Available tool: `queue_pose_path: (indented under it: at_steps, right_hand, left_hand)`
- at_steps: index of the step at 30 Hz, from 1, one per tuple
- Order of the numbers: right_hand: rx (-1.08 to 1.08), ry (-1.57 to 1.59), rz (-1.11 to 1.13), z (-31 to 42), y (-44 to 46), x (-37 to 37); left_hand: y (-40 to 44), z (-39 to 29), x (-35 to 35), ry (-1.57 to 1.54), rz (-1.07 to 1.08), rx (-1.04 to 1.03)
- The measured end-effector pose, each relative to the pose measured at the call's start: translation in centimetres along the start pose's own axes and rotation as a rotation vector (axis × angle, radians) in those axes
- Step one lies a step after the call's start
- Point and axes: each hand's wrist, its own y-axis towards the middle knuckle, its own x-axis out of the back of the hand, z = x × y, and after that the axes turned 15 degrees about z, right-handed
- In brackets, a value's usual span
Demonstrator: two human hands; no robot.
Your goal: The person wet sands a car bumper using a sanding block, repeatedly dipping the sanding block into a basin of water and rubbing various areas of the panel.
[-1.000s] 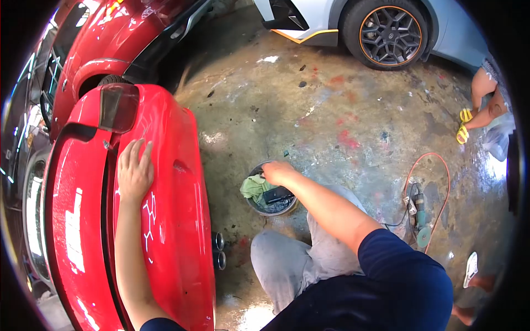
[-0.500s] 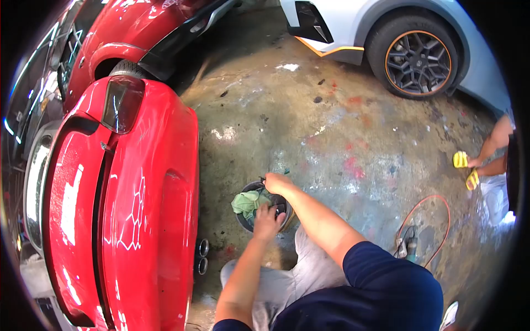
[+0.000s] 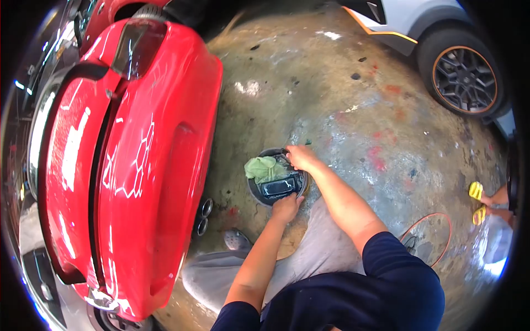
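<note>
A dark round bucket [image 3: 255, 191] stands on the floor in front of me. Over its left side hangs a crumpled light green cloth [image 3: 264, 168]. Inside, beside the cloth, lies a black rectangular block [image 3: 280, 187] with a shiny top; its exact kind I cannot make out. My right hand [image 3: 301, 158] is closed on the bucket's rim at the far right. At the near side, my left hand [image 3: 286, 208] grips the rim, its fingertips partly hidden.
A glossy red car [image 3: 165, 138] with twin exhaust tips stands close on the left. A pale car's wheel [image 3: 464, 80] is at the upper right. An orange hose [image 3: 441, 216] curls on the stained floor, near another person's yellow sandals [image 3: 476, 191].
My left hand has moved from over the bucket's inside to its near rim, uncovering the black block. My right hand stays at the rim. The view has shifted, and my leg has spread leftward.
</note>
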Motion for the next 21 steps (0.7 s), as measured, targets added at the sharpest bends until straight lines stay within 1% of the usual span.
queue_pose_path:
  at_steps: [1,4,5,8,12,13,16,18,20,21]
  right_hand:
    - [0.022,-0.121,-0.006,-0.2,0.4,-0.8]
    - [0.118,-0.265,-0.12,-0.5,1.1,-3.1]
    - [0.097,-0.28,-0.083,-0.4,1.2,-3.8]
    - [0.042,-0.313,-0.012,0.4,1.4,-5.4]
    - [-0.058,-0.439,0.086,0.4,2.5,-6.3]
    - [0.003,-0.401,0.071,0.0,2.7,-6.2]
    - [-0.073,-0.312,0.009,0.7,2.4,-5.0]
    - [-0.05,-0.256,-0.056,-0.1,2.5,-4.2]
    - [-0.044,-0.139,-0.08,-0.1,1.6,-2.7]
    - [-0.026,-0.066,-0.104,-1.2,2.2,-2.6]
  left_hand:
    - [-0.3,-0.1,0.0,-0.003,0.009,-0.008]
    - [-1.0,-0.6,0.6,-0.053,0.026,-0.011]
    - [-0.4,-0.1,-0.3,-0.071,-0.011,-0.028]
    - [0.0,0.3,-0.5,-0.094,-0.005,-0.038]
    - [-0.2,0.0,-0.3,-0.103,-0.007,-0.03]
    - [-0.4,-0.1,-0.3,-0.117,-0.004,-0.02]
    - [-0.6,-0.3,0.3,-0.144,0.01,-0.01]
    - [-1.0,-0.1,0.9,-0.154,0.039,-0.022]
    - [-1.2,0.6,1.8,-0.388,0.052,-0.067]
    - [-0.7,1.2,2.3,-0.504,0.059,-0.092]
